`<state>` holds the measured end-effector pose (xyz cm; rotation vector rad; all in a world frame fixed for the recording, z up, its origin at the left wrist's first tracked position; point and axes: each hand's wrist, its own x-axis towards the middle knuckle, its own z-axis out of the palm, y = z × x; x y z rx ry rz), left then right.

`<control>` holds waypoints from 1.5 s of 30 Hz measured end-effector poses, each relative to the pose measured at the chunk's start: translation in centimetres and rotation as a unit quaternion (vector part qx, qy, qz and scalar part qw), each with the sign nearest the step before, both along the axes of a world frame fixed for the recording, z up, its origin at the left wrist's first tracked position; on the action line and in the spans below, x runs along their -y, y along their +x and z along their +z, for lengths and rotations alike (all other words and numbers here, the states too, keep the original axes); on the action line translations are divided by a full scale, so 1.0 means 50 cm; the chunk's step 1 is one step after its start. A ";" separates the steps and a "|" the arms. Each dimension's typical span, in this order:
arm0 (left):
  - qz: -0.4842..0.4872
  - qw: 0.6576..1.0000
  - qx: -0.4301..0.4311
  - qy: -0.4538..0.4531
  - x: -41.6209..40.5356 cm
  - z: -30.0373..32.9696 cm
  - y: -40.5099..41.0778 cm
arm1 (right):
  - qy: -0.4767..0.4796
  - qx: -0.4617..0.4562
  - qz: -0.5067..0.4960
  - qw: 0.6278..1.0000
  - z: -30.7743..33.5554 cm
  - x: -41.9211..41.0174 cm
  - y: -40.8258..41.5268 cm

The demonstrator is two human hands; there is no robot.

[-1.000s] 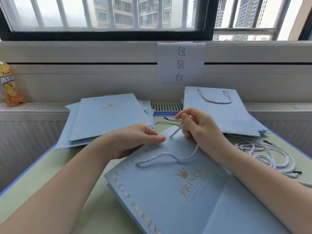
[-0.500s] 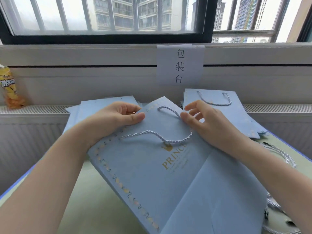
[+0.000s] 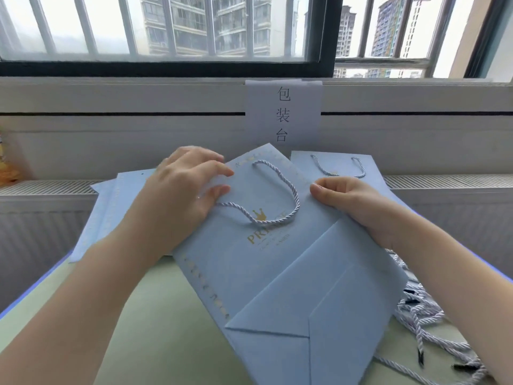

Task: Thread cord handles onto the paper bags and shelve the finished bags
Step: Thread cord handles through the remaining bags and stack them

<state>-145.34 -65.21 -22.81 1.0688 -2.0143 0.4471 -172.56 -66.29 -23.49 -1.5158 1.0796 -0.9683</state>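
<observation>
Snack packet (image 3: 8, 165): yellow, cut by the left edge of the view, on the white ledge under the window.
Unthreaded bags (image 3: 116, 207): a flat pale blue stack at the far left of the table, partly under the left forearm and the held bag.
Table (image 3: 172, 329): pale green top with a blue edge, set against the radiator cover.
Left hand (image 3: 183, 195): laid on the upper left corner of the held bag, fingers spread and slightly blurred; the thumb lies on the bag's face beside one end of the cord. Fingers look nearly straight, pressing more than gripping.
Held bag (image 3: 277, 273): pale blue, folded flat, tilted with its mouth toward the window and its folded bottom flap toward the viewer; gold crown and lettering on the face.
Cord handle (image 3: 288, 195): twisted white cord, looped down over the gold crown on the held bag.
Paper sign (image 3: 283, 115): white sheet with three printed characters, fixed to the ledge behind the bags.
Right hand (image 3: 352, 201): pinches the bag's right edge near the top, fingers curled round it.
Finished bag (image 3: 338, 168): lies flat behind the right hand, cord handle fitted.
Loose cords (image 3: 424, 323): a tangle with black tips at the table's right edge.
</observation>
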 end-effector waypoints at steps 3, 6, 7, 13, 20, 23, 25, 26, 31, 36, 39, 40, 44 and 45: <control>-0.035 0.998 0.040 -0.045 -0.001 -0.004 -0.019 | 0.002 0.062 -0.039 0.997 0.002 0.006 -0.003; -0.097 0.994 0.031 -0.033 -0.003 -0.010 -0.038 | 0.004 0.111 -0.087 0.990 -0.003 0.015 -0.008; -0.103 0.994 0.029 -0.033 0.001 -0.014 -0.041 | 0.004 0.122 -0.100 0.987 -0.006 0.017 -0.009; -0.131 0.965 -0.205 0.095 -0.008 -0.006 -0.033 | -0.031 0.160 -0.131 0.978 -0.007 0.026 -0.005; -0.116 0.806 -0.453 0.365 0.001 -0.002 -0.025 | -0.045 0.255 -0.220 0.940 -0.012 0.033 -0.004; -0.106 0.756 -0.494 0.416 0.000 -0.002 -0.035 | -0.058 0.255 -0.273 0.926 -0.019 0.039 -0.001; -0.113 0.731 -0.516 0.433 -0.001 0.000 -0.031 | -0.077 0.249 -0.282 0.923 -0.018 0.036 0.006; -0.110 0.748 -0.495 0.429 0.000 -0.001 -0.028 | -0.080 0.257 -0.269 0.925 -0.016 0.032 0.012; -0.060 0.784 -0.494 0.372 0.006 -0.022 -0.027 | 0.064 0.365 -0.042 0.928 -0.002 0.002 0.035; -0.099 0.719 -0.574 0.380 0.011 -0.043 -0.055 | 0.053 0.321 0.178 0.929 -0.034 -0.032 0.076; -0.137 0.679 -0.606 0.392 0.004 -0.061 -0.086 | 0.112 0.257 0.276 0.919 -0.066 -0.040 0.097; -0.149 0.668 -0.613 0.395 0.000 -0.066 -0.095 | 0.134 0.233 0.290 0.919 -0.068 -0.043 0.103; -0.198 0.650 -0.609 0.408 -0.014 -0.065 -0.109 | 0.229 0.275 0.328 0.874 -0.049 -0.048 0.118; -0.210 0.653 -0.600 0.413 -0.015 -0.063 -0.109 | 0.253 0.320 0.325 0.853 -0.046 -0.048 0.121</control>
